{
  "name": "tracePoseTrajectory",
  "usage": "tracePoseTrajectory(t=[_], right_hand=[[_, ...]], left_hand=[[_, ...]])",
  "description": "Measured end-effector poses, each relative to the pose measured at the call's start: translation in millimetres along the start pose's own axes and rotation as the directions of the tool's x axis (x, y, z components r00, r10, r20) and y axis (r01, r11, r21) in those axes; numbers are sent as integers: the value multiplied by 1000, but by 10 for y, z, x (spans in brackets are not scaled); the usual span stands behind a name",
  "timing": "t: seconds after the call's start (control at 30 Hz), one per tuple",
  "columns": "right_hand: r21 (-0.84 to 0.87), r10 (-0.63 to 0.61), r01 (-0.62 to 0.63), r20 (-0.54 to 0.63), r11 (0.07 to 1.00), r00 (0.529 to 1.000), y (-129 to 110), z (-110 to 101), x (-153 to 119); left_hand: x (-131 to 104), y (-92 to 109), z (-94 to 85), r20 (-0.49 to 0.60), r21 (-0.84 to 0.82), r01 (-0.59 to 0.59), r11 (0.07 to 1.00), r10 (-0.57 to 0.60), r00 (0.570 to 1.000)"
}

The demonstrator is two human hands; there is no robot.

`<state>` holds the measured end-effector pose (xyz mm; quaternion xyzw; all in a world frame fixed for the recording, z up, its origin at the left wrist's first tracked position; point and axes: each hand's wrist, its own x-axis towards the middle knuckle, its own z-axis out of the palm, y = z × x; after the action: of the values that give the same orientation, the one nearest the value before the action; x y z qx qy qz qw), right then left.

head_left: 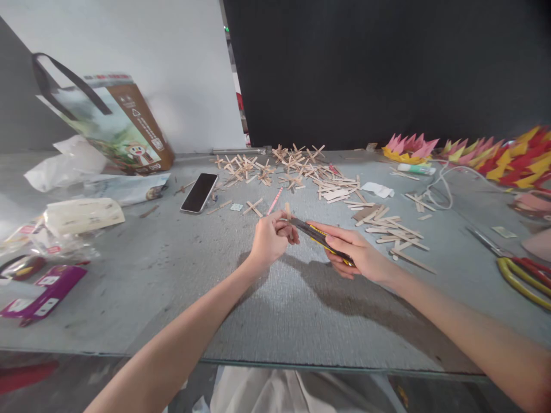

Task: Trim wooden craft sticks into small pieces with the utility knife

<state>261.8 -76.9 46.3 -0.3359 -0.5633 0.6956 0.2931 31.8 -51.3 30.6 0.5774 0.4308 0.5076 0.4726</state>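
The left hand (270, 238) seems to pinch 1 wooden stick (287, 209), its end poking up over the table (172, 298); the right hand (359, 250) grips a box cutter (319, 236), tip close by; a firm pinch, fingertips clear of the edge, and light pressure angled away would give best control.

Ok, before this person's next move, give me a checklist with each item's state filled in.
1. Cutter held in the right hand's grip: ok.
2. Wooden stick held in the left hand: ok.
3. Left fingers well away from the cutter's front end: not ok, they are right beside it.
4. Blade's exact extension: cannot tell.
5. Phone apart from both hands: ok.
6. Scissors apart from both hands: ok.
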Motion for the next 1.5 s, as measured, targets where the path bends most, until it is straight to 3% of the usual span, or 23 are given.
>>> tracePoseTrajectory(t=[0.23, 0.33, 0.43, 0.5, 0.6, 0.7, 0.83, 0.97, 1.1, 1.23, 1.37, 1.5], right_hand=[[213, 104, -117, 71, 970, 992, -18, -58, 28], [224, 120, -142, 111, 964, 987, 6, -90, 38], [110, 22, -28, 56, 993, 998, 60, -94, 53], [-86, -110, 105, -58, 991, 992, 94, -79, 58], [-497, -344, 215, -184, 841, 921, 119, -41, 57], [-713, -470, 221, -170, 666, 866, 142, -1, 65], [-709, -514, 243, -193, 661, 836, 213, 26, 98], [-751, -489, 200, -183, 630, 853, 286, 28, 117], [-837, -612, 236, -140, 493, 779, 335, 8, 138], [-890, -696, 368, 84, 269, 713, 358, -74, 183], [-918, -697, 371, 177, 137, 695, 370, -160, 213], [-925, -683, 369, 216, 85, 698, 364, -165, 215]], left_hand=[[10, -11, -7, 12, -49, 43, 998, -43, 999], [14, -11, -9, 8, -75, 64, 995, -64, 998], [15, -6, -15, -18, -97, 67, 993, -69, 997], [12, -1, -17, -27, -117, 63, 991, -66, 997], [1, 6, -1, -25, -134, 76, 988, -80, 996], [-21, 15, 48, -5, -154, 119, 981, -121, 993], [-70, 30, 140, 57, -168, 202, 965, -195, 979], [-127, 42, 217, 115, -160, 245, 956, -228, 967], [-169, 56, 273, 149, -89, 258, 962, -244, 958], [-183, 69, 295, 145, -52, 260, 964, -250, 957], [-174, 67, 267, 146, -24, 225, 974, -219, 965], [-176, 69, 259, 171, -17, 206, 978, -200, 965]])
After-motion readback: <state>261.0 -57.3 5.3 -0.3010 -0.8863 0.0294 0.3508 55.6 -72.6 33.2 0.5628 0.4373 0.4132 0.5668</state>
